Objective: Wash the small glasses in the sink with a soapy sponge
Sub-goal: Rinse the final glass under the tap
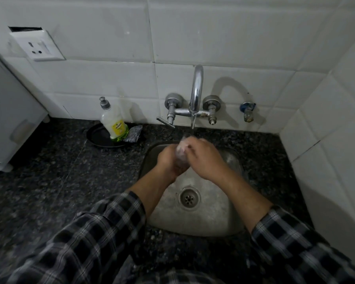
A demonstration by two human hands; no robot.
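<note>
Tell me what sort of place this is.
Probably a home kitchen: a small steel sink in a dark stone counter, a wall tap on white tiles, a dish-soap bottle nearby.

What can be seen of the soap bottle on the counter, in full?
The soap bottle is clear plastic with a grey pump cap and a yellow label; yellow-green liquid fills its lower part. It stands upright on a dark plate by the wall, left of the tap. A grey scrub pad lies beside it. No hand touches it.
</note>
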